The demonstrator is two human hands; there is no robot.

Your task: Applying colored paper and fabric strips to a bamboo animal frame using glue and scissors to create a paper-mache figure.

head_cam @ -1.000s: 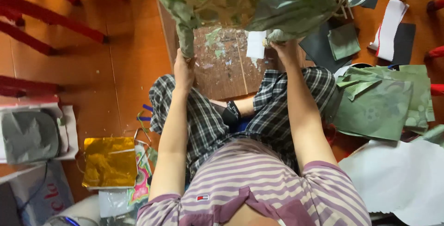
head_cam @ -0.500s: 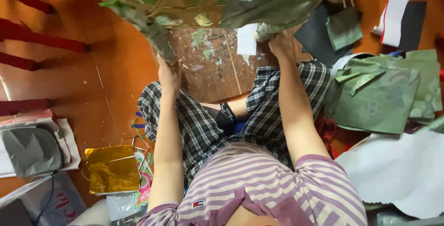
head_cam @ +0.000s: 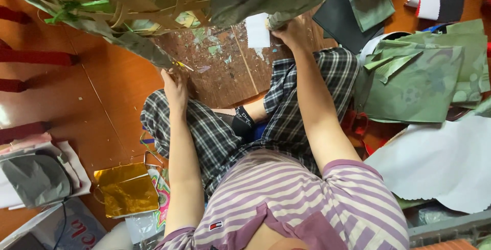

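Observation:
A large frame of thin bamboo strips covered in green camouflage paper [head_cam: 169, 4] fills the top of the head view, held up over my lap. My left hand [head_cam: 175, 87] grips its lower left corner, fingers closed on the paper edge. My right hand [head_cam: 289, 31] holds its lower right corner from underneath. Under the frame lies a worn wooden board [head_cam: 220, 71] flecked with paper scraps, with a small white paper piece [head_cam: 257, 31] on it. I sit cross-legged in plaid trousers and a striped shirt.
Sheets of green camouflage paper [head_cam: 419, 76] are piled at the right, above a big white sheet [head_cam: 440, 163]. Gold foil [head_cam: 125, 189] lies at the lower left beside grey paper [head_cam: 36, 178]. Red chair legs [head_cam: 36, 58] stand at the left on the orange floor.
The frame has moved up and to the left in view, and my hands have spread wider on its lower corners. The view has shifted slightly, showing more of the board.

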